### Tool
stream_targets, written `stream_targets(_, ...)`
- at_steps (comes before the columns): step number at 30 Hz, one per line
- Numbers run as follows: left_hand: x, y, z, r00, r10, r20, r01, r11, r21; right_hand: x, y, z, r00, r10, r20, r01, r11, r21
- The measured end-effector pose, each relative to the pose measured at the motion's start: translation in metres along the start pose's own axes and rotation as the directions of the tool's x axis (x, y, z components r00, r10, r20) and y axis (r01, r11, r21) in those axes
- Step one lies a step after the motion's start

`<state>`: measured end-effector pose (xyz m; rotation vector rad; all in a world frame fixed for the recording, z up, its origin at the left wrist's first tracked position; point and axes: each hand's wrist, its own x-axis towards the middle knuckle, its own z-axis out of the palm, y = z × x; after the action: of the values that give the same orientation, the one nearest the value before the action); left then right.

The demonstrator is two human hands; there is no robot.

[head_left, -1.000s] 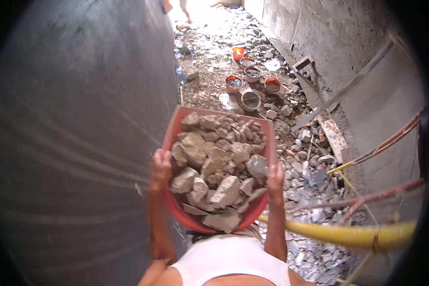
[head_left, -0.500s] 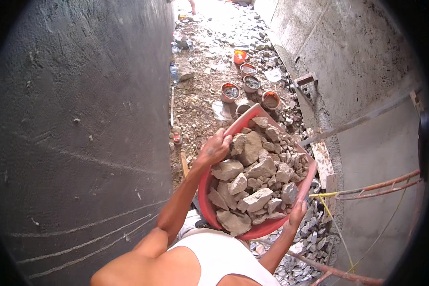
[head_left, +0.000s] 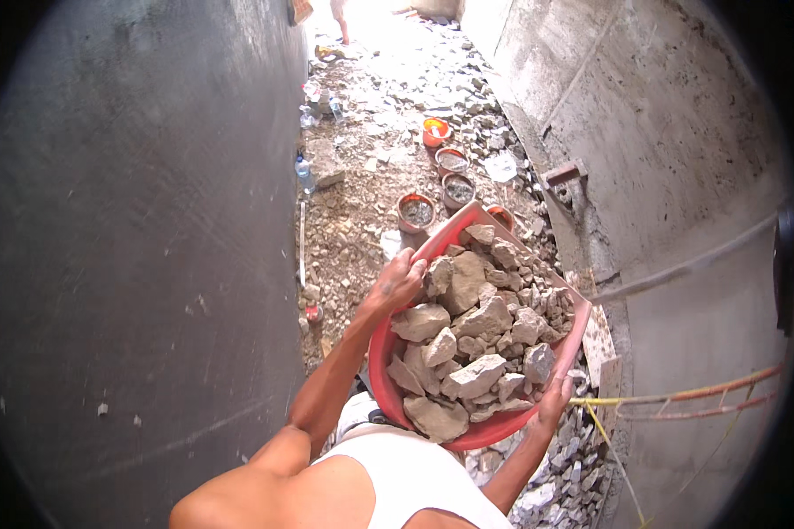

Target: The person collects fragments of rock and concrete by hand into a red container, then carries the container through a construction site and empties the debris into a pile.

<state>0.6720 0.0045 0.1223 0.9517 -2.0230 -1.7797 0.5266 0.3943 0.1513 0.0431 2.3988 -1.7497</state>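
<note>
I carry a red tub in front of my waist. Its near end is rounded and its far edges are straight. Pale broken rocks heap inside it, larger lumps toward me and smaller pieces to the right. My left hand is closed over the rim at the upper left. On the lower right my right hand grips the side, its fingers partly hidden under the rim.
Ahead, rubble ground runs between a dark wall and a rough concrete wall. Several buckets stand beyond the tub. A water bottle is by the left wall. Yellow-red bars jut in at right. A person's leg shows far ahead.
The buckets, bottle and left-hand debris sit lower and closer in view, as I have moved forward. The nearest bucket has passed behind the tub. Both hands keep their hold on it.
</note>
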Motion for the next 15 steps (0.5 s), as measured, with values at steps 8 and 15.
stream_targets(8,0.209,0.008,-0.115,0.977,-0.068,-0.204,0.074,0.997,0.020,0.138,-0.103,0.247,0.980,0.088,0.178,-0.099,0.994,0.053)
stream_targets(15,0.319,-0.020,-0.215,0.914,-0.179,-0.363,0.140,0.981,-0.132,0.268,-0.155,0.427,0.905,-0.004,0.425,0.034,0.997,-0.063)
